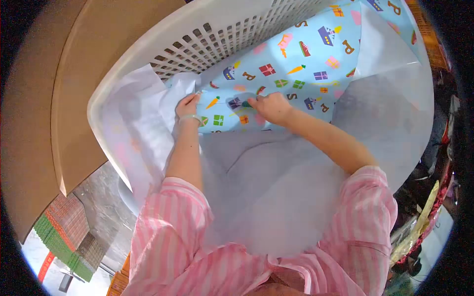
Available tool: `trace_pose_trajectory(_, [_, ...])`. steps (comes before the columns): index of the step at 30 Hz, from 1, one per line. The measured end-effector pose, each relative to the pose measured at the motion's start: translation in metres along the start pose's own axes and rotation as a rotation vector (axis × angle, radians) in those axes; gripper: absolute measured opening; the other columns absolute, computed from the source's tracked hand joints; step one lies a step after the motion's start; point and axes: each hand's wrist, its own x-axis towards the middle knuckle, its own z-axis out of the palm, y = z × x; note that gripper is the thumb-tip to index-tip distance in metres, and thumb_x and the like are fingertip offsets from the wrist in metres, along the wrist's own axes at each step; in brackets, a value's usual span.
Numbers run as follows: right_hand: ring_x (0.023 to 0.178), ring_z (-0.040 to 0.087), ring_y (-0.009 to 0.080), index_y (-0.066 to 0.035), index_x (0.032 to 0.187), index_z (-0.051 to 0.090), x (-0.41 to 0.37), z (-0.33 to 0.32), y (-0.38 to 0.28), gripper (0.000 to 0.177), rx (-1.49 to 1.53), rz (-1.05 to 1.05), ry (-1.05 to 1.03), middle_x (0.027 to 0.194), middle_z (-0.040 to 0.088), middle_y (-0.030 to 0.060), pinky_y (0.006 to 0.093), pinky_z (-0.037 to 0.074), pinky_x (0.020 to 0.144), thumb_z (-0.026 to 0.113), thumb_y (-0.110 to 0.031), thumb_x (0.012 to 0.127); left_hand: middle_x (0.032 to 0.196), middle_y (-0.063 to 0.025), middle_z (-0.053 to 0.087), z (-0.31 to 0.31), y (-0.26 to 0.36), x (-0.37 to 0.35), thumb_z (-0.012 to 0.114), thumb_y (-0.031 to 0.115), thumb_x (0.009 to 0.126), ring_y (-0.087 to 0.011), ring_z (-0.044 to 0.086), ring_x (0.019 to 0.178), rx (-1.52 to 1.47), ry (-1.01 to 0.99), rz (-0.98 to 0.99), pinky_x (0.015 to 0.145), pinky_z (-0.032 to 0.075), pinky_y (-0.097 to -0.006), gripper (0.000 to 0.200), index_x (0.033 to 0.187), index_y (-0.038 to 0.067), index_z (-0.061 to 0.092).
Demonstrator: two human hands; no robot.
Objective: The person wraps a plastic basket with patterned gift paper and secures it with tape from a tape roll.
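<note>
A large light-blue sheet (306, 74) printed with carrots, gifts, boats and letters lies in a white plastic basket (111, 74). Its plain whitish back (266, 172) faces up across the front, where it is folded over. My left hand (187, 106), with a pale bangle at the wrist, is closed on the sheet's edge beside a crumpled white part (182, 84). To its right, my right hand (271, 107) has its fingers curled against the printed side, seemingly pinching the sheet. Its fingertips are partly hidden.
A brown cardboard panel (74, 93) rises at the left, close to the basket's rim. Woven checked pieces (69, 222) lie at lower left near the grey floor (111, 202). Dark and shiny clutter (419, 217) is piled along the right.
</note>
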Motion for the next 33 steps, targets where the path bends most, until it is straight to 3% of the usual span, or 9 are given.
trace_pose_trajectory(4, [0.070,0.064,0.0261,-0.012,0.111,0.048,-0.013,0.001,0.008,0.036,-0.084,0.048,-0.021,0.087,0.062,0.0075,0.0377,0.050,0.053,0.056,-0.016,0.076,0.081,-0.0075,0.064,0.002,-0.013,0.010,0.073,0.007,0.067,-0.0146,0.057,0.073,-0.115,0.012,0.044,0.071,0.046,-0.0243,0.025,0.089,-0.002,0.065])
trace_pose_trajectory(13, [0.073,0.063,0.0285,-0.012,0.110,0.047,-0.052,-0.004,0.043,0.036,-0.050,0.055,-0.096,0.087,0.061,0.0083,0.0406,0.050,0.054,0.056,-0.015,0.076,0.085,-0.0064,0.063,0.001,-0.014,0.009,0.075,0.011,0.068,-0.0147,0.056,0.072,-0.088,0.004,0.056,0.068,0.047,-0.0253,0.027,0.091,0.000,0.065])
trace_pose_trajectory(14, [0.074,0.063,0.0288,-0.011,0.111,0.047,-0.057,-0.003,0.047,0.037,-0.043,0.063,-0.099,0.088,0.061,0.0090,0.0408,0.050,0.055,0.057,-0.014,0.075,0.081,-0.0074,0.064,0.003,-0.016,0.009,0.073,0.006,0.067,-0.0139,0.057,0.072,-0.136,0.034,0.067,0.071,0.046,-0.0238,0.023,0.088,-0.002,0.066])
trace_pose_trajectory(17, [0.068,0.062,0.0271,-0.009,0.112,0.047,-0.073,-0.003,0.058,0.044,-0.123,0.096,-0.129,0.085,0.058,0.0089,0.0375,0.048,0.053,0.062,-0.021,0.073,0.083,-0.0077,0.065,0.006,-0.008,0.005,0.073,0.005,0.068,-0.0137,0.058,0.073,-0.072,0.088,0.044,0.072,0.046,-0.0238,0.023,0.089,-0.002,0.066])
trace_pose_trajectory(18, [0.068,0.062,0.0271,-0.009,0.112,0.047,-0.079,-0.007,0.060,0.044,-0.127,0.098,-0.135,0.085,0.058,0.0089,0.0375,0.048,0.053,0.062,-0.021,0.073,0.084,-0.0079,0.065,0.005,-0.008,0.005,0.073,0.006,0.067,-0.0136,0.058,0.074,-0.164,0.053,-0.042,0.072,0.047,-0.0240,0.024,0.088,-0.002,0.066])
trace_pose_trajectory(23, [0.067,0.061,0.0276,-0.009,0.112,0.046,-0.109,-0.015,0.092,0.039,-0.176,0.125,-0.315,0.087,0.057,0.0094,0.0382,0.049,0.054,0.057,-0.014,0.075,0.084,-0.0075,0.065,0.004,-0.004,0.005,0.073,0.006,0.068,-0.0135,0.058,0.074,-0.104,0.010,0.040,0.072,0.046,-0.0238,0.023,0.088,-0.002,0.066])
trace_pose_trajectory(27, [0.067,0.061,0.0278,-0.009,0.112,0.046,-0.135,-0.020,0.106,0.037,-0.283,0.192,-0.289,0.087,0.057,0.0095,0.0393,0.049,0.054,0.055,-0.014,0.077,0.082,-0.0071,0.065,0.002,-0.017,0.015,0.073,0.005,0.068,-0.0133,0.058,0.074,-0.174,-0.023,-0.020,0.072,0.046,-0.0233,0.020,0.085,-0.002,0.066])
trace_pose_trajectory(30, [0.068,0.062,0.0280,-0.009,0.112,0.046,-0.150,-0.021,0.121,0.033,-0.296,0.177,-0.310,0.086,0.058,0.0102,0.0405,0.049,0.054,0.051,-0.014,0.080,0.081,-0.0066,0.064,0.004,-0.017,0.014,0.074,0.005,0.068,-0.0135,0.058,0.074,-0.090,0.020,0.091,0.071,0.047,-0.0233,0.022,0.087,-0.002,0.066])
trace_pose_trajectory(33, [0.070,0.062,0.0286,-0.010,0.112,0.046,-0.160,-0.025,0.131,0.031,-0.309,0.322,-0.442,0.083,0.060,0.0110,0.0423,0.049,0.055,0.048,-0.013,0.081,0.083,-0.0070,0.064,0.005,-0.013,0.011,0.074,0.006,0.068,-0.0140,0.058,0.073,-0.135,0.011,0.029,0.071,0.047,-0.0235,0.023,0.088,-0.002,0.065])
